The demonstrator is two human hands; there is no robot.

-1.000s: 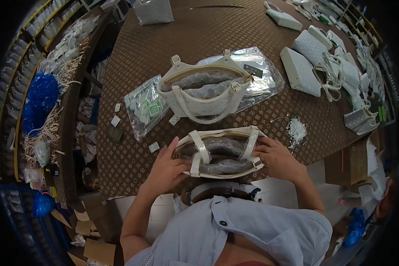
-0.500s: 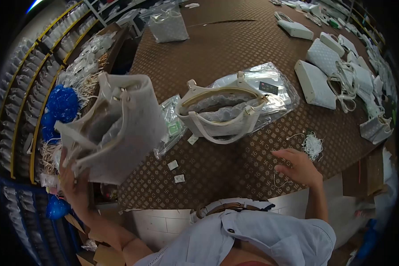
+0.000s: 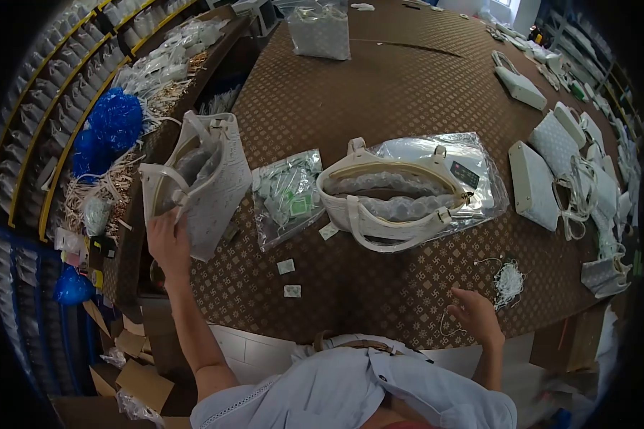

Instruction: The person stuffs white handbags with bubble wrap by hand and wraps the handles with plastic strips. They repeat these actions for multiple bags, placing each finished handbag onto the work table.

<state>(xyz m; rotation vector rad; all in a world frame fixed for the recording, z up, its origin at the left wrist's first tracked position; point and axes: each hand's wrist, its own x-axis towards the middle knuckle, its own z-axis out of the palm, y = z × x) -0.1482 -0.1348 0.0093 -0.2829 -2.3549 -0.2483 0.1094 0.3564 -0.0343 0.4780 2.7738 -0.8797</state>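
My left hand (image 3: 170,247) is closed on the near side of a white handbag (image 3: 225,182) at the table's left edge, its top open and its handles up. A second white handbag (image 3: 393,229), stuffed with bubble wrap, lies open in the middle, partly over a clear plastic sleeve with a dark label (image 3: 465,174). My right hand (image 3: 476,314) hovers with its fingers apart over the table's near right part, beside a bundle of white strings (image 3: 509,284). Between the two bags lies a clear bag of small green and white packets (image 3: 293,196).
Several white bags (image 3: 533,186) lie along the right side of the brown patterned table (image 3: 379,86). A wrapped bag (image 3: 320,32) stands at the back. Two small packets (image 3: 285,267) lie near the front. Blue plastic (image 3: 114,118) and shelves are at left, cardboard boxes (image 3: 143,386) below.
The left handbag has come down from a raised, closer position toward the table's left edge, with my left hand on it. My right hand has moved slightly down. The whole view has shifted.
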